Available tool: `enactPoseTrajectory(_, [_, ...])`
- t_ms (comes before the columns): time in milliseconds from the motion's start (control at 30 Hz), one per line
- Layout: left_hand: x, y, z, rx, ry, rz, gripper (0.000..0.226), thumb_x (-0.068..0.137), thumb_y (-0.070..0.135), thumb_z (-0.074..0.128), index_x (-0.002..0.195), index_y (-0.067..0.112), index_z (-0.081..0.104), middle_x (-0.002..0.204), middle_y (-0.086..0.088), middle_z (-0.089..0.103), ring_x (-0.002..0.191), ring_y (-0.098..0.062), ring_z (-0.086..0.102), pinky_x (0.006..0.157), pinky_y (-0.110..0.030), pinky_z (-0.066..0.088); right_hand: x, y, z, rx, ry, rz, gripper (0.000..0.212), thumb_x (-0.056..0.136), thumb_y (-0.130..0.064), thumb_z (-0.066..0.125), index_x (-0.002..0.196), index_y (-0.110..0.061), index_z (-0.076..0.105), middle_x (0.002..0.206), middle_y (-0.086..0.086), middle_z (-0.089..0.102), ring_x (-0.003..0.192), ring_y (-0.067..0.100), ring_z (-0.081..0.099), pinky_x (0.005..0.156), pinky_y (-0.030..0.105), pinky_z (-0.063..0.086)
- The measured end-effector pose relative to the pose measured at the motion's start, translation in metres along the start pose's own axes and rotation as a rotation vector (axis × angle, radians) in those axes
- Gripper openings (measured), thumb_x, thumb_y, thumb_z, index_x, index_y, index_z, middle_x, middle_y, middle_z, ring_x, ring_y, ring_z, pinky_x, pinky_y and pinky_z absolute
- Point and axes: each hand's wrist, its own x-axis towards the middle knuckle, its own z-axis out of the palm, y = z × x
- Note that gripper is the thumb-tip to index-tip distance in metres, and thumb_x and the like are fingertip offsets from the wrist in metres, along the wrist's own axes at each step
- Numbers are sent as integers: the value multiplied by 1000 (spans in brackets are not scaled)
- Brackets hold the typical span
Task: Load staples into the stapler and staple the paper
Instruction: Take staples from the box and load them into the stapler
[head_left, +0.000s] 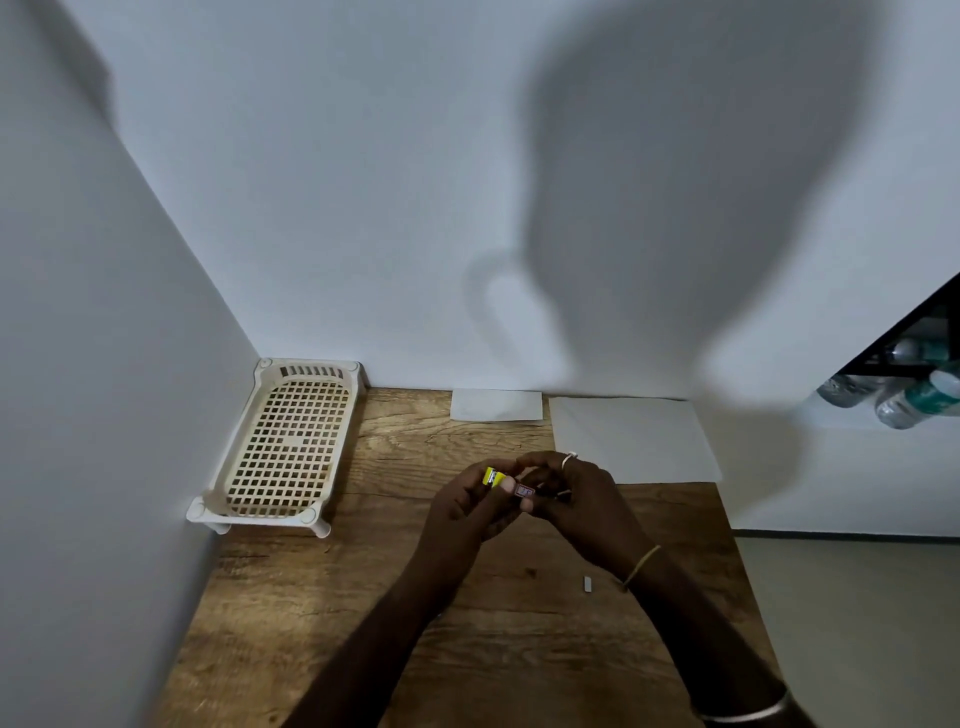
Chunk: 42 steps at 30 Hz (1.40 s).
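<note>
Head view: both hands on small items above tabletop

Left hand grips a yellow stapler. Right hand pinches a small red staple box just beside it. Paper lies at the tabletop's far edge. A loose staple strip rests near the right wrist.

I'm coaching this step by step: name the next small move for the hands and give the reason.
Probably slide a staple strip out of the small red box, pinched by both the left hand and right hand. A yellow object, likely the stapler, sits in the left hand; the paper lies untouched.
</note>
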Motion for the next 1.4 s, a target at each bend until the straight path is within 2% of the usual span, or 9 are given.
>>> enactPoseTrajectory(100, [0,-10,-7,296,-46,55,36,90,34,77,124,30,67,118,5,75,112,-13,71,89,-26,59,-4,13,5,-181,11,-37,38,76,-26,85,110,-37,75,99,-19,73,92,-4,65,77,13,52])
enactPoseTrajectory(167, [1,-22,-14,503,-43,55,41,82,42,82,120,36,68,112,14,76,105,-2,71,86,-19,58,-7,25,12,-366,19,-75,36,75,-25,85,108,-35,75,98,-13,72,89,2,64,78,21,55])
enactPoseTrajectory(233, [1,-38,-23,743,-20,37,51,75,43,85,122,33,68,111,16,74,102,4,68,88,-22,57,-9,38,21,-527,15,-99,35,76,-22,82,108,-33,75,98,-10,72,89,9,65,80,27,55])
enactPoseTrajectory(367, [3,-67,-29,1059,-73,34,55,73,28,81,126,21,68,119,5,70,108,-11,65,94,-27,50,-14,63,37,-667,-52,-94,33,75,-34,77,107,-32,75,98,-7,74,91,15,68,81,33,54])
enactPoseTrajectory(500, [9,-85,-22,1253,-128,8,55,76,38,75,128,24,66,122,3,67,112,-18,61,94,-34,48,-15,82,42,-642,-77,-40,32,78,-42,73,108,-32,74,104,-6,73,98,17,66,85,35,52])
enactPoseTrajectory(767, [10,-104,-19,1428,-130,27,51,78,48,72,126,31,66,124,5,60,110,-18,57,87,-34,44,-14,101,46,-642,-156,-9,31,82,-36,73,113,-32,73,107,-7,70,102,16,63,87,32,50])
enactPoseTrajectory(933, [9,-107,-20,1446,-152,16,60,77,50,72,132,31,61,129,6,55,114,-18,53,92,-35,42,-14,104,46,-658,-172,-27,33,82,-39,73,115,-33,71,108,-7,67,103,15,61,84,31,47])
enactPoseTrajectory(1233, [11,-106,-23,1454,-175,-10,69,75,55,72,138,33,56,136,8,51,121,-17,48,94,-34,37,-12,109,45,-688,-212,-37,43,83,-42,73,124,-33,66,119,-6,64,109,18,57,92,39,49])
enactPoseTrajectory(1400, [12,-104,-26,1456,-187,-20,73,74,59,70,140,34,52,138,9,49,123,-17,46,97,-36,37,-11,113,45,-691,-215,-46,52,81,-47,73,130,-33,62,123,-7,63,113,17,56,94,36,48])
